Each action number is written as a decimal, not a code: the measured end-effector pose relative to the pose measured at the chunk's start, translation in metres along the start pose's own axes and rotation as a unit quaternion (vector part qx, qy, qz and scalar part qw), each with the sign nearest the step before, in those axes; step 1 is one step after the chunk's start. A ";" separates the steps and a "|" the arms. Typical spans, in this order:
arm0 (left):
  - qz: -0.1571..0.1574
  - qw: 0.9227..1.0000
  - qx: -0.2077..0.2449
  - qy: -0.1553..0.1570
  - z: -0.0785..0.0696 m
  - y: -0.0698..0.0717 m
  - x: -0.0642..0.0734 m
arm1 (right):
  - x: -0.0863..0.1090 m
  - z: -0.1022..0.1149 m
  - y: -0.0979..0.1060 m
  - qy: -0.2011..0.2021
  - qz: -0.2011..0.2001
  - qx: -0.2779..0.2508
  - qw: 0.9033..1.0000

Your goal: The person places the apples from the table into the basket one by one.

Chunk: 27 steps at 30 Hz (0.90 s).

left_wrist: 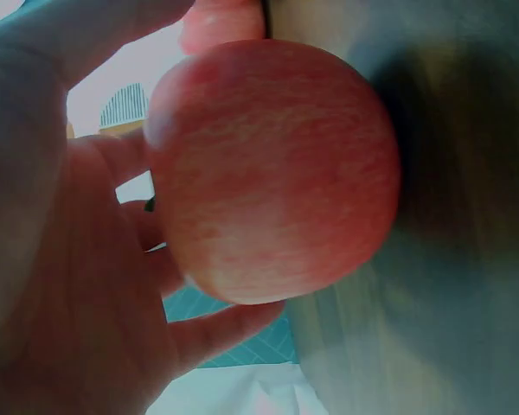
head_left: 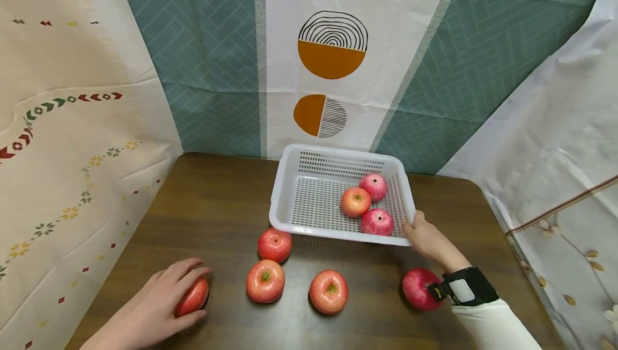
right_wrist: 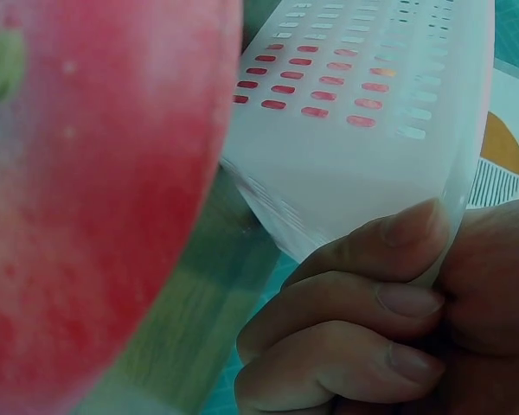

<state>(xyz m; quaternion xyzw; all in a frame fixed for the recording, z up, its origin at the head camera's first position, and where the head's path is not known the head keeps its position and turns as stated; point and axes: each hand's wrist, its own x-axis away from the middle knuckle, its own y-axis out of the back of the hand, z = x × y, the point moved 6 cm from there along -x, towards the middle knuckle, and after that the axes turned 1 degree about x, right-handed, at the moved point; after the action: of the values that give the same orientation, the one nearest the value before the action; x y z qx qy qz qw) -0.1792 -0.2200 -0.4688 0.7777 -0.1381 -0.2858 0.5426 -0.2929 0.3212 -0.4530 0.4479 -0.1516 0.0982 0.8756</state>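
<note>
My left hand (head_left: 156,304) curves its fingers and thumb round a red apple (head_left: 194,297) at the table's left. That apple fills the middle of the left wrist view, with the fingers partly hidden behind it. With my right hand (head_left: 431,238) I grip the front right corner of a white plastic basket (head_left: 338,233); curled fingers (right_wrist: 355,316) hold its rim in the right wrist view. Inside, toward the right, lie a yellowish-red apple (head_left: 355,202) and two pinkish-red round fruits (head_left: 377,222). Another pinkish-red fruit (head_left: 418,289) sits under my right wrist.
Between the hands, three more apples stand on the brown table (head_left: 217,199): one (head_left: 274,245) close by the basket's front left corner, one (head_left: 265,281) just in front of it, one (head_left: 329,292) farther right. Patterned cloths (head_left: 212,60) hang behind and beside the table.
</note>
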 end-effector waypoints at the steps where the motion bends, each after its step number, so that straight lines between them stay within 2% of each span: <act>1: 0.003 1.000 -0.002 -0.002 0.001 -0.002 0.001 | 0.000 0.000 0.000 0.000 0.000 -0.001 1.000; 5: 0.007 1.000 -0.008 -0.014 0.002 -0.007 0.004 | -0.002 0.001 0.001 0.000 -0.001 0.002 1.000; 13: -0.007 0.999 -0.013 -0.035 0.005 -0.011 0.005 | -0.001 -0.001 0.000 -0.010 0.001 0.001 1.000; 22: 0.026 1.000 -0.003 -0.008 0.011 -0.012 0.000 | -0.001 0.000 0.000 -0.007 -0.005 -0.007 1.000; 27: 0.023 1.000 -0.001 -0.011 0.009 -0.011 -0.002 | -0.001 -0.001 -0.001 -0.007 -0.008 -0.005 1.000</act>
<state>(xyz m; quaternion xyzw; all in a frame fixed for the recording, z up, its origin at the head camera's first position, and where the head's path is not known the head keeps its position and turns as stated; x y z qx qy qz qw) -0.1875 -0.2220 -0.4804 0.7703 -0.1620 -0.2821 0.5485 -0.2934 0.3215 -0.4550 0.4457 -0.1547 0.0868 0.8774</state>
